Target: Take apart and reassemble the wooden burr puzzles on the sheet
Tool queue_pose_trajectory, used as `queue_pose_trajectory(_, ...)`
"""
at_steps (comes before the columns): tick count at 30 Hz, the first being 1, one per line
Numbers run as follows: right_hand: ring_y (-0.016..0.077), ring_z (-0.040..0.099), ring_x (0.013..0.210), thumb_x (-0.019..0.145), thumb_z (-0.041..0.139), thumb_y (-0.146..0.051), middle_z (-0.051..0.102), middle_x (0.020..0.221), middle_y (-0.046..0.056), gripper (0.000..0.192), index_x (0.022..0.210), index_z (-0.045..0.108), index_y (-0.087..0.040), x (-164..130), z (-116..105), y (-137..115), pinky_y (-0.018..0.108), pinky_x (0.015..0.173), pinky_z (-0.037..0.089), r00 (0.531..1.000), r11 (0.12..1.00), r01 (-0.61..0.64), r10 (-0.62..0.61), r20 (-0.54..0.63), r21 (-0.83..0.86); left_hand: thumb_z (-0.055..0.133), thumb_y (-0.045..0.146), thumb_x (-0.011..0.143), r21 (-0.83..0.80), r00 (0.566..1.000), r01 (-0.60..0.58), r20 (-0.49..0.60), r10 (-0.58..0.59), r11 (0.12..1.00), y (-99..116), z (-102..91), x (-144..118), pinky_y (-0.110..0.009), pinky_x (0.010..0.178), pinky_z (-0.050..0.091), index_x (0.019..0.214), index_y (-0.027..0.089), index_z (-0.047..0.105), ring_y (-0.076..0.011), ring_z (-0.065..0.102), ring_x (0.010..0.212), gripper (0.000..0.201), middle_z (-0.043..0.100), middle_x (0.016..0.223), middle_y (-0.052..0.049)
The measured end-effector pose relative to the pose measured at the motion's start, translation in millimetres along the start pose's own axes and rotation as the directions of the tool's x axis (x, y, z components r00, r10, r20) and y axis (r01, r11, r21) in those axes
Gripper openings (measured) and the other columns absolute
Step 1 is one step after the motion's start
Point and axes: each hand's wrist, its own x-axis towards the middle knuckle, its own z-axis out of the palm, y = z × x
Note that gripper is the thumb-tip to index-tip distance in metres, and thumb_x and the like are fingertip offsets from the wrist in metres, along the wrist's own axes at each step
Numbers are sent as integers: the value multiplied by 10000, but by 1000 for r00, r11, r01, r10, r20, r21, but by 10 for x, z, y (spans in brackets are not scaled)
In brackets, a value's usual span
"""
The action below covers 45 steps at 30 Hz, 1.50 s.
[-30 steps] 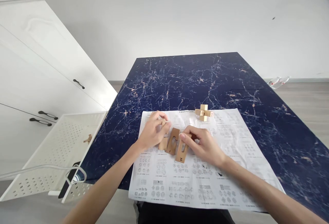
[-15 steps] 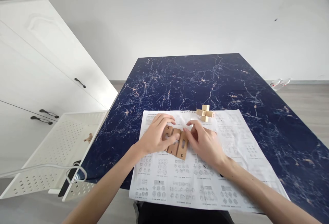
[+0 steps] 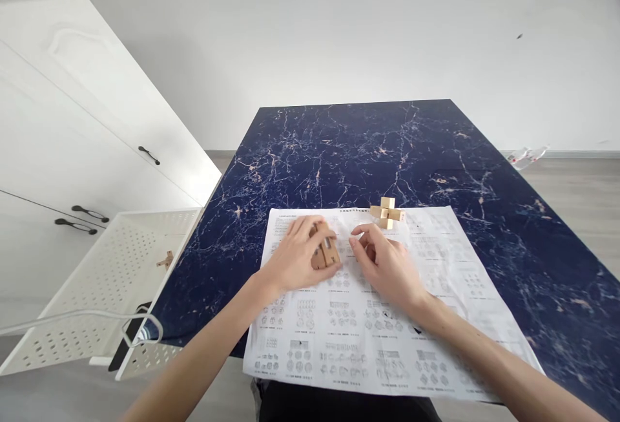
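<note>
My left hand (image 3: 301, 255) is wrapped around a set of flat wooden puzzle pieces (image 3: 326, 255), gripping them side by side, with slots and printed marks on their faces. A small gap away, my right hand (image 3: 386, 265) is curled with its fingertips drawn together. Something brownish shows in the shade inside its fingers, too hidden to name. Both hands are over a large printed sheet (image 3: 349, 331) with rows of small diagrams. Just beyond my right hand stands an interlocking cross-shaped wooden puzzle (image 3: 387, 213), at the sheet's far edge.
The sheet lies on a dark blue marble-patterned table (image 3: 358, 150). To the left are a white cabinet (image 3: 97, 105) and a white perforated basket (image 3: 97, 267) with a small wooden piece (image 3: 166, 260) in it. A white cable (image 3: 87, 313) crosses there. Clear bottles (image 3: 527, 157) stand by the wall.
The flat wooden pieces, spread between both hands before, are now closer together and gripped in my left hand, lifted slightly farther up the sheet. My right hand stays nearly in place.
</note>
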Motion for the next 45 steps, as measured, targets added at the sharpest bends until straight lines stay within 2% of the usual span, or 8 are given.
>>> queue_pose_trajectory(2,179,596,516,1085,471,-477,694,722,-13,269,1117,581,-234,-1,-3,-3,281,505,383,1000,1000,-5,5,1,2,750,461,956,101,984,140,-129,-127,985,-66,23,2,-571,1112,469,1246,233,626,-372,542,1293,389,562,1335,-150)
queue_pose_trajectory(6,177,588,513,1063,478,-441,670,692,-29,229,1116,576,-240,-6,-8,-1,280,509,391,1000,1000,5,-5,12,-7,725,431,975,231,889,380,-358,-285,896,-243,47,-16,-644,1115,406,1226,178,613,-426,515,1290,374,538,1342,-205)
queue_pose_trajectory(9,173,575,497,1065,477,-434,663,677,-34,219,1113,572,-242,-13,-13,1,281,499,390,999,1000,19,-19,31,-7,707,402,989,248,854,423,-430,-292,872,-311,16,-34,-698,1146,344,1240,158,594,-467,477,1351,368,530,1397,-248)
queue_pose_trajectory(11,172,577,499,1073,471,-432,662,671,-33,217,1095,577,-244,-17,-16,-2,280,500,394,999,1000,28,-27,41,-8,684,373,1008,242,865,367,-444,-234,898,-286,-24,-37,-683,1154,356,1277,169,568,-457,474,1378,357,534,1437,-243)
queue_pose_trajectory(15,167,581,502,1085,472,-419,668,661,-25,225,1024,605,-248,-18,-20,-12,277,498,395,997,999,48,-47,64,-20,578,224,1051,66,939,58,-343,-32,996,-126,-76,-29,-475,1065,510,1287,210,555,-307,619,1259,238,645,1322,-149)
queue_pose_trajectory(17,164,578,494,1082,484,-403,672,654,-20,227,987,622,-249,-15,-19,-15,277,493,385,996,997,62,-60,69,-36,506,136,1041,7,974,-88,-209,87,996,-60,-64,-31,-379,905,551,1145,211,611,-235,696,1020,165,718,1102,-88)
queue_pose_trajectory(20,161,573,490,1076,489,-372,679,650,-13,226,965,639,-244,-11,-15,-17,278,490,367,994,994,86,-81,74,-63,483,81,992,11,976,-213,-35,213,977,-26,-12,-43,-324,691,491,884,210,639,-181,656,734,229,715,837,-29)
queue_pose_trajectory(45,157,582,516,1060,519,-313,712,686,-12,203,946,667,-233,-19,17,-29,276,519,372,988,989,128,-122,91,-70,489,96,1012,59,974,-222,-31,224,973,-40,18,-51,-313,606,413,831,184,666,-165,627,672,268,711,797,-32)
